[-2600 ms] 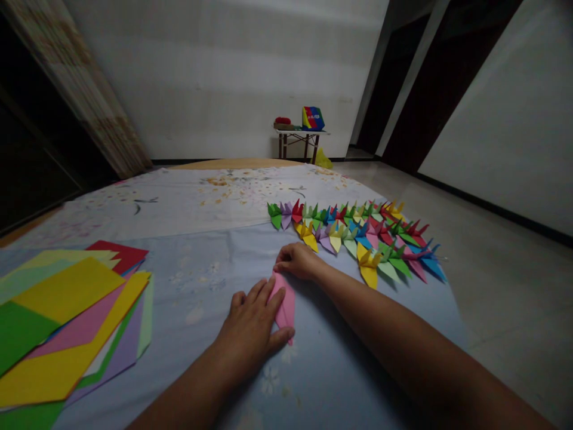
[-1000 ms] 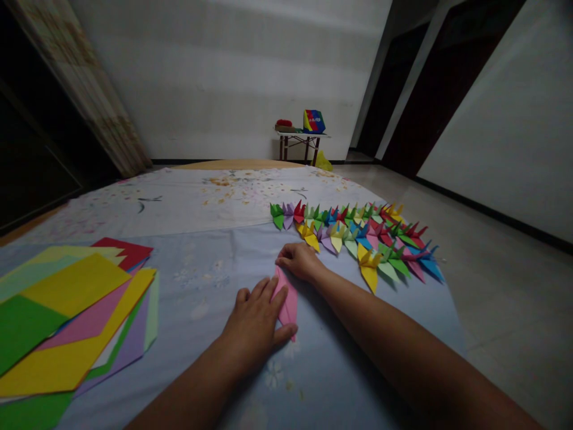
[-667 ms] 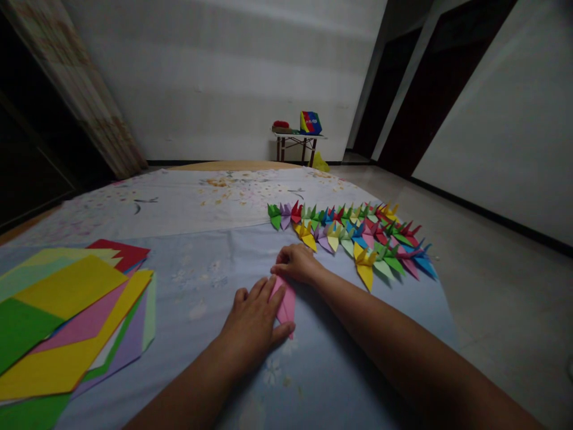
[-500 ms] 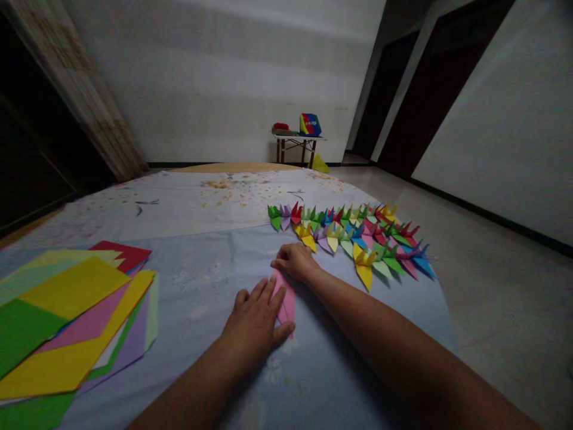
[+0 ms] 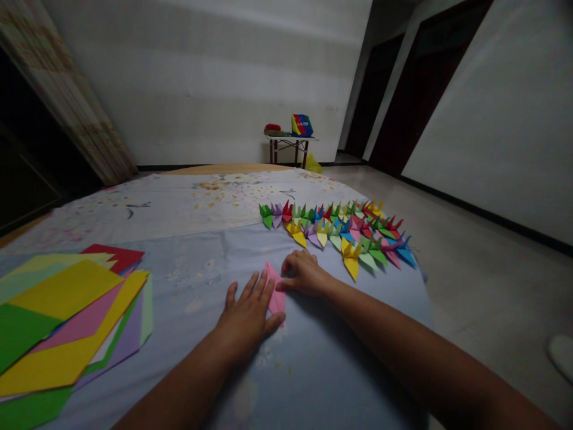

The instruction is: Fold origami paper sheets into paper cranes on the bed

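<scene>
A folded pink paper piece (image 5: 274,292) lies on the pale blue floral cloth (image 5: 322,370) in front of me. My left hand (image 5: 248,315) lies flat on the paper's left side, fingers stretched out and thumb against its lower edge. Its right edge is pressed by the curled fingers of my right hand (image 5: 304,273). Just beyond my right hand several folded paper cranes (image 5: 340,230) in many colours sit in rows.
A fanned stack of coloured paper sheets (image 5: 67,316) lies at the left on the cloth. The cloth's right edge meets bare tiled floor (image 5: 483,280). A small table (image 5: 290,146) with a colourful bag stands by the far wall. A curtain (image 5: 67,95) hangs at left.
My right hand has slid from the pink paper's top tip down to its right edge. The view has shifted a little, so everything sits further left.
</scene>
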A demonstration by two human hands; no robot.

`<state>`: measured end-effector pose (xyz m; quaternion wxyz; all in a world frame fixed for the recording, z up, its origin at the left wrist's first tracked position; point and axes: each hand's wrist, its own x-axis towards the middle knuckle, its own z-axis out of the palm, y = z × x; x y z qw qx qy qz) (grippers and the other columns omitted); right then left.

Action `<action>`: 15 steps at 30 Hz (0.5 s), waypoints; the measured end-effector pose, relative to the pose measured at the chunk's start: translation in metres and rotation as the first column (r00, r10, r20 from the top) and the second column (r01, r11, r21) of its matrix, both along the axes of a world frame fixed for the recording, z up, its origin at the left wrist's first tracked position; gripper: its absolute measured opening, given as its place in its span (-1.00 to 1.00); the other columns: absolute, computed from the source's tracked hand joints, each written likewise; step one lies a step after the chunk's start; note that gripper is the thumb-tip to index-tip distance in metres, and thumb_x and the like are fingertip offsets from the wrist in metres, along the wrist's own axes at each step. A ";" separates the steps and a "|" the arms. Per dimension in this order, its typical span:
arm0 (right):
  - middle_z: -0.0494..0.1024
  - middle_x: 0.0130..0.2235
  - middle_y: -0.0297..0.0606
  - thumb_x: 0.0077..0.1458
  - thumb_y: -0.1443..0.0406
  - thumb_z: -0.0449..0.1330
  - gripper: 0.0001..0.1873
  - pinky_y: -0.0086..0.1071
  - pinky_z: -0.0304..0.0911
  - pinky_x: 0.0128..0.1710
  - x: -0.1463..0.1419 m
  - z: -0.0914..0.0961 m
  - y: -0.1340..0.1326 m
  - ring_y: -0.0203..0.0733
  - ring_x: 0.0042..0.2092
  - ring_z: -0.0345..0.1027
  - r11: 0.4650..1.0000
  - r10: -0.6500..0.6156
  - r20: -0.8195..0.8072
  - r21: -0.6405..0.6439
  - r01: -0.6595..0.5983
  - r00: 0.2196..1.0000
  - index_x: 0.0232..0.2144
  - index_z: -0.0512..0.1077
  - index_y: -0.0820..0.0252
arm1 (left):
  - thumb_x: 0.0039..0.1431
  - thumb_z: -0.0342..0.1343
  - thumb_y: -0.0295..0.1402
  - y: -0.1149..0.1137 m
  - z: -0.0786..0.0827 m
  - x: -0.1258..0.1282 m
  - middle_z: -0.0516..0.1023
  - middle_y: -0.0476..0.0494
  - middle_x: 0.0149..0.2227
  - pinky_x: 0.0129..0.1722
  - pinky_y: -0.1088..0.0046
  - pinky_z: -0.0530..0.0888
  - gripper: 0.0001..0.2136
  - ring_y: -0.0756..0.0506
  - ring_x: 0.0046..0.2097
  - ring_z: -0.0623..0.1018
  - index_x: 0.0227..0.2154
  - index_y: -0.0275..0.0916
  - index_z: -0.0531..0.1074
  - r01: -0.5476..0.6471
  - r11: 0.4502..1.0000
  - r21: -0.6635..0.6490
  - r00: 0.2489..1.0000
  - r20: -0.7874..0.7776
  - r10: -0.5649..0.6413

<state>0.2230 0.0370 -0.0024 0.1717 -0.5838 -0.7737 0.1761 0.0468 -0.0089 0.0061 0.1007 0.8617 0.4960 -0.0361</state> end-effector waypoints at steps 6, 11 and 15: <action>0.34 -0.23 -0.22 -0.32 -0.09 0.30 -0.44 -0.28 -0.02 -0.21 0.006 0.003 -0.023 -0.07 -0.13 0.11 0.998 0.003 0.043 -0.057 -0.001 0.999 -0.36 0.37 0.17 | 0.14 -0.15 -0.09 -0.001 0.002 0.001 -0.13 -0.27 0.28 0.15 -0.09 -0.15 -0.34 -0.26 0.28 -0.13 0.22 -0.36 -0.08 -0.015 1.000 0.006 1.000 0.011 0.015; 0.34 -0.21 -0.24 -0.36 -0.03 0.35 -0.46 -0.27 -0.01 -0.17 0.010 0.011 -0.026 -0.07 -0.12 0.11 0.995 0.042 0.022 -0.086 -0.040 0.999 -0.35 0.38 0.14 | 0.14 -0.14 -0.09 -0.002 0.002 0.000 -0.13 -0.27 0.28 0.14 -0.11 -0.17 -0.35 -0.26 0.28 -0.13 0.22 -0.36 -0.09 -0.014 1.000 -0.007 1.000 0.009 0.014; 0.38 -0.22 -0.26 -0.17 0.01 0.28 -0.61 -0.25 -0.04 -0.13 0.007 0.014 -0.013 -0.09 -0.08 0.12 0.999 -0.032 -0.056 -0.038 0.030 0.998 -0.33 0.42 0.10 | 0.16 -0.17 -0.06 -0.001 -0.004 -0.003 -0.13 -0.24 0.28 0.15 -0.11 -0.17 -0.37 -0.25 0.28 -0.14 0.21 -0.32 -0.05 0.010 0.999 0.051 1.000 0.027 -0.011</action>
